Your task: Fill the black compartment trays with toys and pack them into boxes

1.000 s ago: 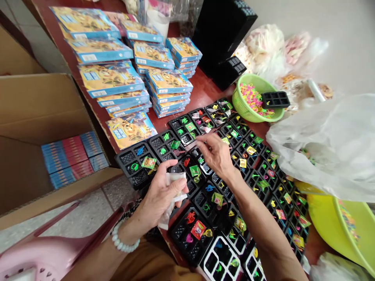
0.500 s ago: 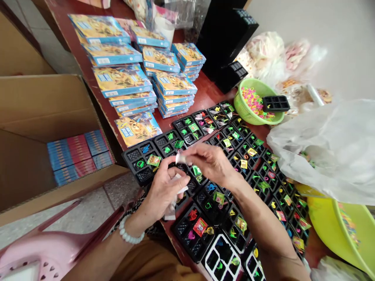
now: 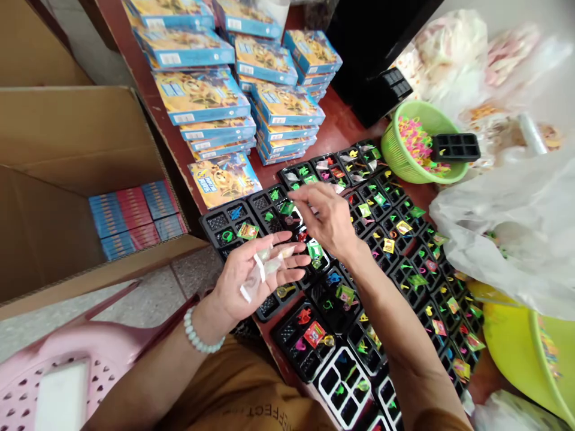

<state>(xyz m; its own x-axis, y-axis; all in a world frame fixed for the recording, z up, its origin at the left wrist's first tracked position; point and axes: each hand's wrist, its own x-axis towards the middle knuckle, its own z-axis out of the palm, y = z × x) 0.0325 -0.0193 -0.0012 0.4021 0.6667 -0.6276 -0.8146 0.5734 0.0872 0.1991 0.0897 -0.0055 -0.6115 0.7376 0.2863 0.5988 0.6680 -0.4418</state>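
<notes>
My left hand (image 3: 256, 275) is palm up with its fingers spread, and several small clear-and-white packets (image 3: 260, 270) lie on the palm. Over the black compartment trays, my right hand (image 3: 324, 220) has its fingers bent and thumb close to them; what it holds, if anything, is too small to make out. Under and around both hands, the trays hold small coloured toys and sachets. A green sachet (image 3: 314, 248) shows just below my right hand. Another tray (image 3: 231, 227) with a blue and a green toy is beyond my left hand.
Stacked blue-and-yellow boxes (image 3: 202, 96) stand on the red table (image 3: 335, 131). A green basket (image 3: 390, 143) of small toys is at the back right, near plastic bags (image 3: 503, 221). A yellow basin (image 3: 516, 353) is at right, an open carton (image 3: 67, 131) at left.
My left hand has opened, showing the packets on its palm. My right hand has moved apart from it, up and slightly right in the picture. The camera view has shifted.
</notes>
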